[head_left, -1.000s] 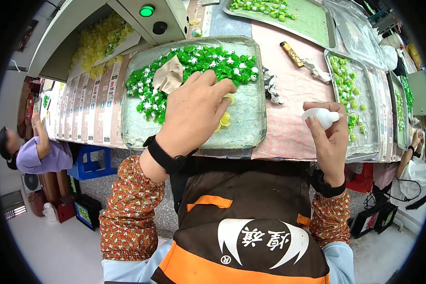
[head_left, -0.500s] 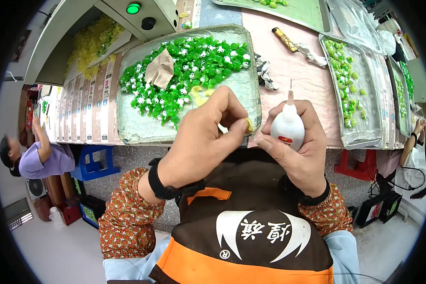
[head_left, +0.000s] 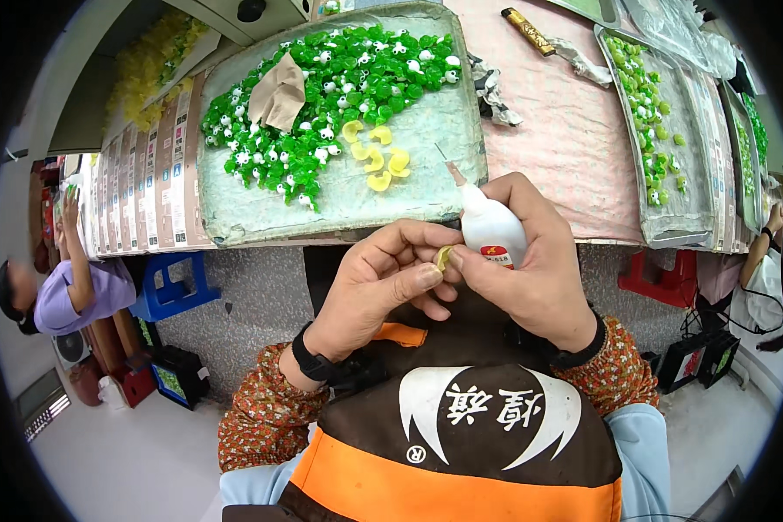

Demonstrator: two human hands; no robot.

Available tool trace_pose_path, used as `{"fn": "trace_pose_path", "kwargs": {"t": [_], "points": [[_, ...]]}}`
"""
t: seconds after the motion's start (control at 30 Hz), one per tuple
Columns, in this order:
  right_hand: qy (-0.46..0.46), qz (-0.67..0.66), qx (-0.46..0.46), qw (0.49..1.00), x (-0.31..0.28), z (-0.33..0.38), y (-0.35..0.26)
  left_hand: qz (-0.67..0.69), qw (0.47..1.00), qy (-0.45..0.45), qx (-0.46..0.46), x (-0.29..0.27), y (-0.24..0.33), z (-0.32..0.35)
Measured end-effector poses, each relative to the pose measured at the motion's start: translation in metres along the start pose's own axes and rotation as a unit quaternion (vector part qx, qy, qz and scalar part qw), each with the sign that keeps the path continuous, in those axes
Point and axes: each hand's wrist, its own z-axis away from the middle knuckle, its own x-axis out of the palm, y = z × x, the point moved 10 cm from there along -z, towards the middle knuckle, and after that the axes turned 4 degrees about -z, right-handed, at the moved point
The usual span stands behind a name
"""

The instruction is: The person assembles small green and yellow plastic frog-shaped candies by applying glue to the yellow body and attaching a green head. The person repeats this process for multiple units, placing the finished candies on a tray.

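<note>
Two hands | left hand (head_left: 383, 283) fingers pinch yellow piece (head_left: 443, 257) | right hand (head_left: 531, 270) grips glue bottle (head_left: 487, 228) | tray (head_left: 339, 204) beyond

A far tray (head_left: 235, 228) holds green pieces (head_left: 357, 78) and brown paper (head_left: 278, 91); a blue stool (head_left: 172, 291) stands left, under the tabletop (head_left: 557, 130).

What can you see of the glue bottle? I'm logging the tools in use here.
The glue bottle is small, white and looks like soft plastic, with a red patch on its front and a long thin nozzle that points up and to the left, toward the tray. It leans slightly. The right hand wraps around its body, hiding its base. The nozzle touches nothing.
</note>
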Motion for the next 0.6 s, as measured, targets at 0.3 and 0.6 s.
{"fn": "trace_pose_path", "kwargs": {"t": [0.3,0.6], "points": [[-0.009,0.074,-0.107,0.991,-0.001,0.008,-0.019,0.112,0.992,-0.012,0.048,-0.017,-0.013,0.000],[-0.064,0.218,-0.242,0.943,-0.003,0.043,-0.054,0.134,0.986,-0.029,0.095,-0.021,-0.009,0.000]]}}
